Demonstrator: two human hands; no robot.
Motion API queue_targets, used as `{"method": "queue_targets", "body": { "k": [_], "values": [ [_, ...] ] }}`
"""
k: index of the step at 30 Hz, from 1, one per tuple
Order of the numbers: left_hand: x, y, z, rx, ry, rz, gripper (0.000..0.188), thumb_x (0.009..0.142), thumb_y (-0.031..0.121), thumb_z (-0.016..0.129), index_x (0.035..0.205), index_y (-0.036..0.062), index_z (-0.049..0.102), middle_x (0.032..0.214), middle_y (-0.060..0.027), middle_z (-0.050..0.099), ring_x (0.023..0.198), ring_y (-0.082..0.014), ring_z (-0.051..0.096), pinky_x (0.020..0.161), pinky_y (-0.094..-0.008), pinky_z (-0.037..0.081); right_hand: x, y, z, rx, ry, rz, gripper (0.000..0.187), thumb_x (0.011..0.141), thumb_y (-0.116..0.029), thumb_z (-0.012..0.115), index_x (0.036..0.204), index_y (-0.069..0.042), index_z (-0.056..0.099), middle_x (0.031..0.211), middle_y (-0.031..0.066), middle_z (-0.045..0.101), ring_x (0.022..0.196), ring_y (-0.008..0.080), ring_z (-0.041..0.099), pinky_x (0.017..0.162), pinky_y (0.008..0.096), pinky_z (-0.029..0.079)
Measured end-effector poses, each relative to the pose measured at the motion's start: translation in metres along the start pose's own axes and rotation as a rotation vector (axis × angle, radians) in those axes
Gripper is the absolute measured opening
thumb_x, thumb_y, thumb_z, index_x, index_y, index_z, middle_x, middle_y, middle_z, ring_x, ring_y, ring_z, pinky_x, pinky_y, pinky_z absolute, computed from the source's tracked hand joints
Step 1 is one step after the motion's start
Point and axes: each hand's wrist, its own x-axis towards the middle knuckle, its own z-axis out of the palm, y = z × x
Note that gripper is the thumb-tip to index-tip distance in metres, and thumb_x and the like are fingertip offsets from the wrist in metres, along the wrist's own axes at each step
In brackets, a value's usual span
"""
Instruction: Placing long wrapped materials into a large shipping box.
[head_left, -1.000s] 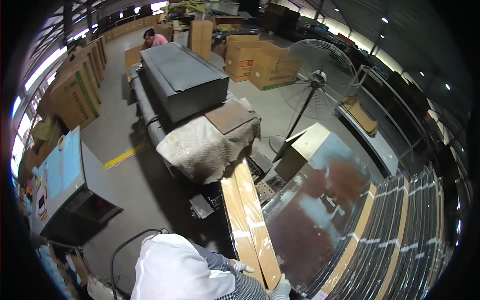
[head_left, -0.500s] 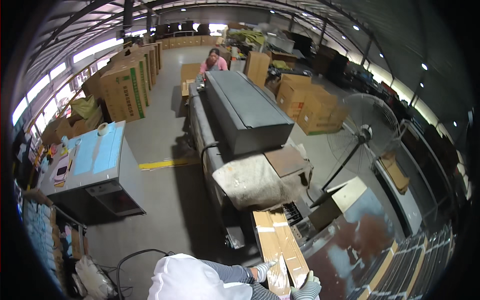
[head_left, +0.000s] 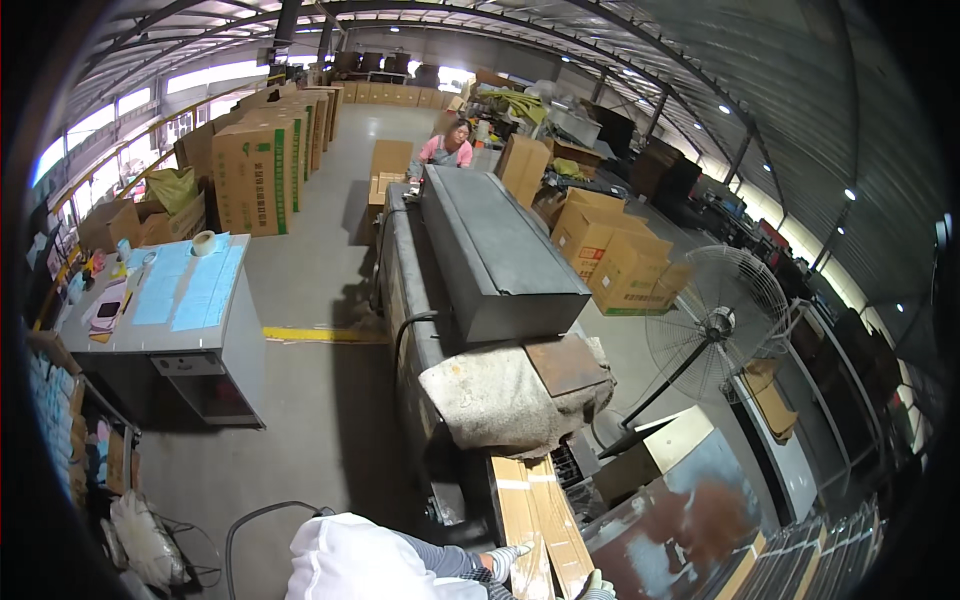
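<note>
At the near edge, the gloved left hand (head_left: pixel 505 560) rests on a long flat cardboard box (head_left: pixel 540 520) (taped along its middle) lying at the near end of the grey conveyor machine (head_left: pixel 495 255); its grip looks flat. The right hand (head_left: pixel 597 587) touches the box's near right edge; its grip cannot be told.

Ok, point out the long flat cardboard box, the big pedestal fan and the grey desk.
Long flat cardboard box (head_left: pixel 540 520), head view, top face.
Big pedestal fan (head_left: pixel 716 322), head view, hub.
Grey desk (head_left: pixel 236 330), head view, side panel.
</note>
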Motion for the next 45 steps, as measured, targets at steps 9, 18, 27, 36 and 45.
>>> {"method": "queue_targets", "body": {
  "k": [9,18,27,36,45],
  "values": [
    [0.052,0.028,-0.006,1.453,-2.573,2.062,0.068,0.093,0.036,0.067,0.145,0.0008,0.041,0.149,-0.0195,0.046,0.135,-0.0382,0.042,0.114,-0.0546,0.031,0.045,-0.001,0.004,-0.011,0.153,-0.136,0.091,0.047,-0.035,0.087,0.126,-0.002,0.055,0.102,0.0174,0.062,0.097,0.0358,0.062,0.084,0.0484,0.05],
    [-0.087,-0.082,-0.038,0.965,-2.627,2.474,0.07,0.084,0.058,0.065,0.135,0.0125,0.051,0.141,-0.0072,0.049,0.136,-0.027,0.041,0.11,-0.0541,0.033,0.041,0.021,-0.073,0.186,0.608,-0.038,0.049,0.077,-0.023,0.066,0.119,0.002,0.058,0.113,0.0232,0.062,0.1,0.0401,0.062,0.09,0.0478,0.05],
    [-0.018,-0.135,0.123,1.685,-1.814,2.741,0.06,0.082,0.048,0.076,0.125,0.0126,0.052,0.124,-0.0105,0.055,0.123,-0.0361,0.051,0.096,-0.0592,0.044,-0.27,0.157,-0.172,-0.075,0.714,1.083,0.054,0.079,-0.021,0.072,0.124,0.004,0.056,0.116,0.0263,0.06,0.109,0.0443,0.057,0.097,0.0482,0.046],
    [0.22,-0.103,0.24,2.565,-0.745,2.53,0.066,0.084,0.05,0.075,0.13,0.0106,0.049,0.145,-0.0151,0.043,0.128,-0.0359,0.047,0.111,-0.0556,0.036,-0.426,0.214,-0.114,0.371,0.942,1.216,0.035,0.09,-0.023,0.068,0.117,-0.001,0.063,0.104,0.0209,0.067,0.095,0.0311,0.066,0.085,0.0392,0.053],
    [0.218,-0.118,0.268,2.654,-0.806,2.43,0.05,0.088,0.038,0.074,0.125,0.0076,0.06,0.116,-0.0113,0.07,0.104,-0.0267,0.068,0.096,-0.0488,0.053,-0.339,0.21,-0.108,-0.247,0.444,1.075,0.105,0.059,-0.037,0.08,0.144,0.008,0.038,0.102,0.0245,0.061,0.101,0.0397,0.058,0.091,0.0487,0.048]
  ]
}}
